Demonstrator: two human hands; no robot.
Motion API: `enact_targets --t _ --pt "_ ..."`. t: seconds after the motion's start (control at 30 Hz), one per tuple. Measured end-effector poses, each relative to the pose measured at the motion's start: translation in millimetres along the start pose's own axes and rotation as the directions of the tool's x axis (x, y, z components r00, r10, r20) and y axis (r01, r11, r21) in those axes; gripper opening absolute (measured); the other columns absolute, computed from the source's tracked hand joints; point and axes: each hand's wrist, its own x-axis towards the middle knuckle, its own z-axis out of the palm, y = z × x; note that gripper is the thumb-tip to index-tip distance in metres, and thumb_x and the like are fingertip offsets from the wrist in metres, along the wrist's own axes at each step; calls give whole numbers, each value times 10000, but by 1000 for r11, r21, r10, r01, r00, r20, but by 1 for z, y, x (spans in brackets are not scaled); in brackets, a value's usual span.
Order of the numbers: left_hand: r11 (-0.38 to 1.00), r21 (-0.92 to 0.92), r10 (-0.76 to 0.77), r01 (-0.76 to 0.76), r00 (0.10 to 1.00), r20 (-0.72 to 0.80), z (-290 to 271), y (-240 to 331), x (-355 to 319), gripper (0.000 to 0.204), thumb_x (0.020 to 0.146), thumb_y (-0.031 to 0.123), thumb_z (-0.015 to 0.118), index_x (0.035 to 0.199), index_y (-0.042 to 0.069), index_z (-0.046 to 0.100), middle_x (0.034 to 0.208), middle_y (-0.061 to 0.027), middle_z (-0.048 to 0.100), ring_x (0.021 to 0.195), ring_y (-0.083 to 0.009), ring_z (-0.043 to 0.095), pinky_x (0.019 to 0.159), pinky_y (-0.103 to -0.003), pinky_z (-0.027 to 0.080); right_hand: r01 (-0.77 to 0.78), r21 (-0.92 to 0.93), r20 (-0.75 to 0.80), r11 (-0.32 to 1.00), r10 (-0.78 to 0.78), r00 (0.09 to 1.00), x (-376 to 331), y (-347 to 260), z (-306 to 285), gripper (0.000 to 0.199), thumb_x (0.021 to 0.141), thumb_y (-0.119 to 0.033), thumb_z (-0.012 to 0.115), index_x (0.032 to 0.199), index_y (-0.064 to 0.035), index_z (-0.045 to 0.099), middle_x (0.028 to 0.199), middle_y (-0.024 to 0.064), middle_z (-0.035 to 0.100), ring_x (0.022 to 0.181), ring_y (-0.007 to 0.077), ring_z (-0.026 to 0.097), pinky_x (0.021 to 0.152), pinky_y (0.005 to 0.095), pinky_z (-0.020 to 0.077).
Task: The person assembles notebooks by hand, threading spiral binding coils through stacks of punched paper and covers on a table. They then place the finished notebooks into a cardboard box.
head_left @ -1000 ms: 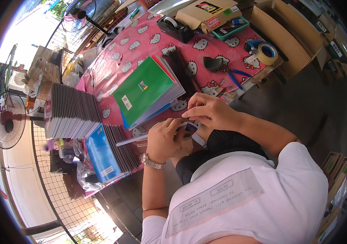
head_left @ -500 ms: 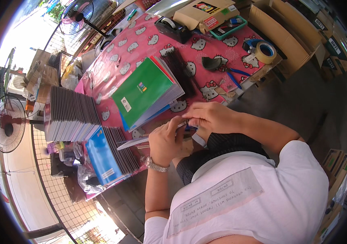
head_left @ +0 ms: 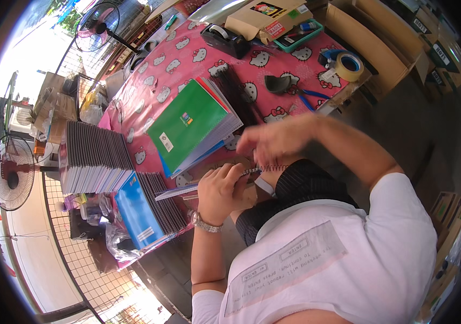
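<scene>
Thin black spiral binding coil (head_left: 269, 168) sat at the table's near edge, just above the person's lap, running sideways between both hands. Left hand (head_left: 221, 191) was closed around the edge of a thin notebook (head_left: 179, 191), which stuck out to the left of the fist, with the coil's left end at the fingertips. Right hand (head_left: 276, 141) was motion-blurred just above the coil, fingers curled; couldn't tell whether it actually pinched the coil or only hovered over it. A wristwatch (head_left: 204, 222) was on the left wrist. Directly beyond the hands lay a fanned stack of notebooks, green cover (head_left: 186, 129) on top, on the pink cartoon-cat tablecloth (head_left: 182, 59). A bundle of loose black coils (head_left: 236, 92) lay just right of that stack. Further right were blue-handled pliers (head_left: 295, 90) and a roll of tape (head_left: 348, 66) near the table's corner. A black tape dispenser (head_left: 225, 39) and cardboard boxes (head_left: 265, 15) sat at the far side. To the left stood a tall grey stack of bound notebooks (head_left: 93, 156), and nearer was a blue-covered notebook (head_left: 136, 210) on a row of black-spined ones. Two fans (head_left: 9, 173) stood off to the left, outside the table.
</scene>
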Motion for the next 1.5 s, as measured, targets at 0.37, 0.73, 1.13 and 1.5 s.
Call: enact_targets --t 0.37,0.73,1.13,1.5 --pt "998 46 39 -37 999 -31 6 3 -3 248 785 212 721 993 109 633 862 -18 662 763 -206 649 678 -337 484 -889 -267 -954 371 -235 189 63 134 -143 585 877 -450 632 1295 -58 520 1392 269 510 1398 510 302 1104 600 313" --pt "907 335 -181 256 954 -239 24 1 -32 256 717 252 755 910 143 626 949 13 634 1008 -198 608 1136 -593 240 374 279 100 884 -414 905 26 -4 -1 518 759 -101 621 1273 -47 637 1269 88 618 1194 195 538 1052 331 389" --pt "962 220 -114 163 969 -220 12 -2 -23 294 667 318 769 851 138 626 799 -18 565 801 -231 566 875 -435 369 395 246 324 885 -459 827 37 -18 -5 475 676 -209 800 1111 -55 686 1377 121 445 1288 236 453 1092 382 340" --pt "988 139 -46 70 985 -164 3 -16 -22 299 666 256 755 906 129 631 831 -12 612 799 -228 593 796 -406 397 421 377 288 825 -537 793 36 -24 3 463 679 -191 813 1104 -62 681 1348 106 456 1281 248 460 1084 371 356"
